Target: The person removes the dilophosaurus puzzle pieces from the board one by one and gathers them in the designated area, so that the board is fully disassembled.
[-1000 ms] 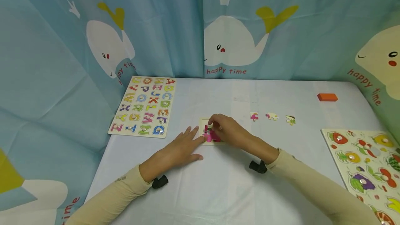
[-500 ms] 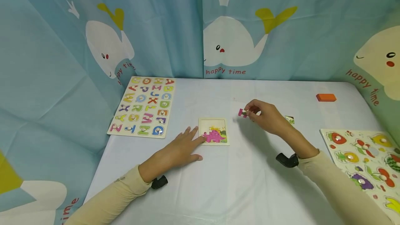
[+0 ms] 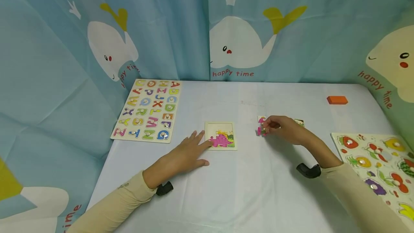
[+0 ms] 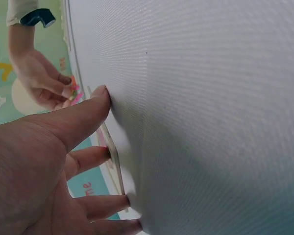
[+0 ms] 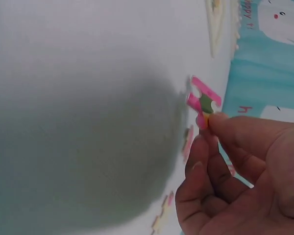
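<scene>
My right hand (image 3: 284,128) pinches a pink and green jigsaw piece (image 3: 261,131) between thumb and fingers, low over the table beside the loose pieces. In the right wrist view the held piece (image 5: 206,101) is tilted, its cut-out edge facing away from the fingers. My left hand (image 3: 185,155) lies with fingers spread and straight, fingertips at the left edge of a small square puzzle tray (image 3: 215,127). Inside the tray, joined pieces form a pink dinosaur (image 3: 221,141) along the bottom; the tray's upper part shows bare. The left wrist view also has this hand's fingers (image 4: 90,159) at the tray edge.
Near the right hand lie loose jigsaw pieces (image 3: 261,118) (image 5: 162,215), one partly behind the hand (image 3: 300,122). An alphabet board (image 3: 147,110) stands at left, a fruit board (image 3: 352,161) at right, an orange block (image 3: 337,100) at back right. Curtains border the table.
My right hand has left the tray, carried the pink and green piece to the right, then lowered it beside the loose pieces. The left hand has stayed at the tray.
</scene>
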`<state>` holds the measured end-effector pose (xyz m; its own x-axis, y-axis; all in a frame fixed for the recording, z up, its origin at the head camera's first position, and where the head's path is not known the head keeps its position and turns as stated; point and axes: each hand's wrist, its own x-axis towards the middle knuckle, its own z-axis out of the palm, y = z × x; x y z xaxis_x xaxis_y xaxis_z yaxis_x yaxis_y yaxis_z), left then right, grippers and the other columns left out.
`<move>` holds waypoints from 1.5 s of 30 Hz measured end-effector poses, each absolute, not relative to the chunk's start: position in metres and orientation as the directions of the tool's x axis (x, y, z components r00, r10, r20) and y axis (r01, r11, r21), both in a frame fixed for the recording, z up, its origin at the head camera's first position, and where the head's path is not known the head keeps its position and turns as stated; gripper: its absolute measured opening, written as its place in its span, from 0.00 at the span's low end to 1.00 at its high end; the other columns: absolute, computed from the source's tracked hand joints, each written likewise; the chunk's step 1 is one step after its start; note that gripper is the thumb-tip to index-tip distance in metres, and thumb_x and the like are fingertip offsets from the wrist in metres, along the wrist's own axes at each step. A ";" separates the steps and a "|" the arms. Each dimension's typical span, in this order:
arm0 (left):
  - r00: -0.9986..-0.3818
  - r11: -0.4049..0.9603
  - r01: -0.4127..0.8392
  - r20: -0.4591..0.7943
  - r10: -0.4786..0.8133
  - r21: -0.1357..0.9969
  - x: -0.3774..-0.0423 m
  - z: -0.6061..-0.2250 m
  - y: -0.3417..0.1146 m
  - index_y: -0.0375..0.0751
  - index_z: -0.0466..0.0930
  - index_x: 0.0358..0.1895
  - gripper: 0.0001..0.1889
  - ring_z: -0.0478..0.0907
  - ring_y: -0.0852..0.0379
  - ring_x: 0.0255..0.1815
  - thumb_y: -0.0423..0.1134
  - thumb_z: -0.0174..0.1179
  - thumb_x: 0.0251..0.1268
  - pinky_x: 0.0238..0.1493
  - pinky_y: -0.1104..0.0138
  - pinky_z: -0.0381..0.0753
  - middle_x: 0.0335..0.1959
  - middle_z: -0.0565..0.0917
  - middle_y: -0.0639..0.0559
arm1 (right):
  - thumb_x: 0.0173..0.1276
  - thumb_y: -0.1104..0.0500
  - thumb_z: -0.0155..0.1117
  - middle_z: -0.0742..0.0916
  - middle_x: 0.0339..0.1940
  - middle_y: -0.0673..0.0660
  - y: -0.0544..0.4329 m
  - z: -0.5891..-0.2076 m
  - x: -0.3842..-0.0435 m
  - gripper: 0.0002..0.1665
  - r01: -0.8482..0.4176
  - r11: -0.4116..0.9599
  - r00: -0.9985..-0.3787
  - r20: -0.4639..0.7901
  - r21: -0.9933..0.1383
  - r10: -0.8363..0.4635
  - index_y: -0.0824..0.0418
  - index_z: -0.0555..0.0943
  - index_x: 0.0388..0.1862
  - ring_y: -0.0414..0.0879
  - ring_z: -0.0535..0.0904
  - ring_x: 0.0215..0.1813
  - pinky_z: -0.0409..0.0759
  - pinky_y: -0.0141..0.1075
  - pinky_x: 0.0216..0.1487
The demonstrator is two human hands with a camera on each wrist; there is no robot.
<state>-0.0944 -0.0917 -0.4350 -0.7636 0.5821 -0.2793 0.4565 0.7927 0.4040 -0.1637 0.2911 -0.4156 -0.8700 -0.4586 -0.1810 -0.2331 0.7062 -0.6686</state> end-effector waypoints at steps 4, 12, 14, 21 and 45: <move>-0.765 0.793 0.452 -0.279 0.580 0.409 -0.094 -0.436 -0.092 0.54 0.64 0.82 0.37 0.47 0.31 0.86 0.55 0.66 0.74 0.83 0.40 0.55 0.87 0.52 0.36 | 0.78 0.63 0.65 0.88 0.44 0.54 0.286 -0.421 -0.161 0.03 -0.235 0.747 -0.882 -0.186 -0.622 -0.432 0.61 0.83 0.46 0.50 0.82 0.51 0.81 0.36 0.50; -0.765 0.793 0.455 -0.278 0.581 0.405 -0.094 -0.435 -0.092 0.54 0.64 0.82 0.38 0.47 0.31 0.87 0.55 0.66 0.74 0.83 0.41 0.54 0.87 0.52 0.36 | 0.74 0.69 0.65 0.83 0.42 0.62 0.274 -0.427 -0.159 0.02 -0.264 0.803 -0.916 -0.121 -0.534 -0.382 0.66 0.82 0.43 0.54 0.78 0.45 0.81 0.48 0.48; -0.765 0.793 0.454 -0.278 0.581 0.406 -0.093 -0.435 -0.092 0.53 0.64 0.82 0.37 0.47 0.31 0.86 0.55 0.66 0.74 0.83 0.41 0.54 0.87 0.52 0.36 | 0.73 0.71 0.66 0.82 0.42 0.64 0.271 -0.428 -0.157 0.04 -0.268 0.808 -0.923 -0.100 -0.525 -0.371 0.66 0.82 0.43 0.55 0.78 0.45 0.81 0.49 0.48; -0.765 0.795 0.453 -0.281 0.579 0.403 -0.093 -0.435 -0.092 0.54 0.64 0.82 0.38 0.47 0.32 0.87 0.55 0.66 0.74 0.83 0.42 0.54 0.87 0.51 0.37 | 0.73 0.73 0.64 0.82 0.47 0.66 0.261 -0.423 -0.151 0.10 -0.296 0.803 -0.931 -0.033 -0.517 -0.364 0.69 0.81 0.51 0.60 0.81 0.49 0.83 0.52 0.50; -0.759 0.792 0.469 -0.280 0.588 0.390 -0.094 -0.433 -0.093 0.53 0.64 0.82 0.37 0.48 0.31 0.86 0.56 0.64 0.75 0.83 0.41 0.55 0.87 0.52 0.36 | 0.72 0.68 0.71 0.84 0.54 0.62 0.164 -0.433 -0.154 0.23 -0.408 0.674 -0.850 -0.013 -0.616 -0.527 0.65 0.80 0.64 0.50 0.83 0.47 0.87 0.41 0.51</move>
<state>-0.0941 -0.0927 -0.4332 -0.7592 0.5876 -0.2800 0.4692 0.7922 0.3902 -0.1541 0.1642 -0.4330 -0.8496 -0.5272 -0.0133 -0.4083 0.6736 -0.6161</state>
